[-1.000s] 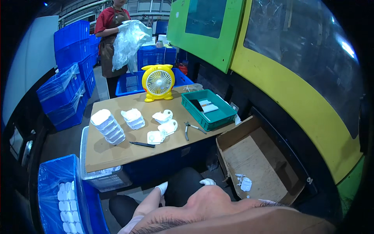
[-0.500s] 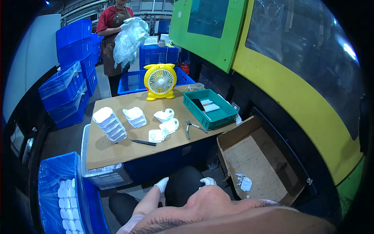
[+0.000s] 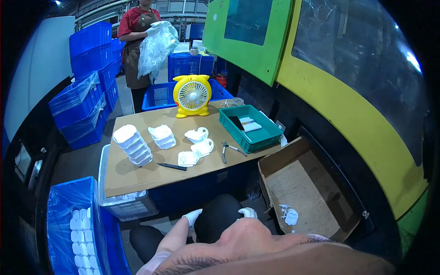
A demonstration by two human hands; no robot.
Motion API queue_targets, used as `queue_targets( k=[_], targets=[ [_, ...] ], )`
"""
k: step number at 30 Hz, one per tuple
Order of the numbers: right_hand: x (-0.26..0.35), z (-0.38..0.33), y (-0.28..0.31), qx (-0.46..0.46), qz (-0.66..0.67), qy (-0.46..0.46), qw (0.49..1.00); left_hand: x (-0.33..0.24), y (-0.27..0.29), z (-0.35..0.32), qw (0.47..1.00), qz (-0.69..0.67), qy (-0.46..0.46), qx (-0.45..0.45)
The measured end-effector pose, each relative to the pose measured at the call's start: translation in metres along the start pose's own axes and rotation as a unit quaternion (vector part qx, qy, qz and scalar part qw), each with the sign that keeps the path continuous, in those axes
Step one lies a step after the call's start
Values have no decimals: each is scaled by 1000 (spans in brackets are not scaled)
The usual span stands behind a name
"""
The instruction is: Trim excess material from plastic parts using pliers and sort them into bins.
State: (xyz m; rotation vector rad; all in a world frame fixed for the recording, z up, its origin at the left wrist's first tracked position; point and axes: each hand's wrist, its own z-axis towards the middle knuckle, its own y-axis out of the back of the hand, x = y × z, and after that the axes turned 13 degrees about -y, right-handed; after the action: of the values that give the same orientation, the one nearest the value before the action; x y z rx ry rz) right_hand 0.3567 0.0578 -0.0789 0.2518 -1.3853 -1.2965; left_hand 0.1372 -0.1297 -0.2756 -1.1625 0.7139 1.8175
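My left hand (image 3: 193, 216), in a white glove, lies flat along the left side of my dark-trousered knee (image 3: 220, 219). Against the right side of the same knee rests my right hand (image 3: 248, 212), also gloved, with loosely bent fingers partly hidden. Neither holds anything. Beyond them, on a cardboard-topped table (image 3: 137, 176), stand a tall stack of white plastic parts (image 3: 133, 145) and a shorter stack (image 3: 162, 137). Several loose white parts (image 3: 200, 147) lie right of these. A black knife-like tool (image 3: 172, 167) and cutting pliers (image 3: 230, 150) are near the front edge.
A yellow fan (image 3: 192, 96) stands at the table's back, beside a green tray (image 3: 250, 143). Right is an open cardboard box (image 3: 302, 183) below a green-yellow machine (image 3: 357, 105). Left, a lined blue crate (image 3: 68, 192) holds white parts. A co-worker (image 3: 137, 59) handles clear plastic.
The whole view has shifted slightly, so the table and its things sit a little further right. My hands stay at my knee. The co-worker still holds the plastic.
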Motion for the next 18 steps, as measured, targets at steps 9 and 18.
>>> queue_targets(
  k=[9,18],
  targets=[
    [13,-3,11,-33,12,-18,999,-25,-2,36,814,-252,517,-77],
    [27,-7,25,-31,19,-44,998,-52,-2,47,805,-346,459,-144]
  ],
)
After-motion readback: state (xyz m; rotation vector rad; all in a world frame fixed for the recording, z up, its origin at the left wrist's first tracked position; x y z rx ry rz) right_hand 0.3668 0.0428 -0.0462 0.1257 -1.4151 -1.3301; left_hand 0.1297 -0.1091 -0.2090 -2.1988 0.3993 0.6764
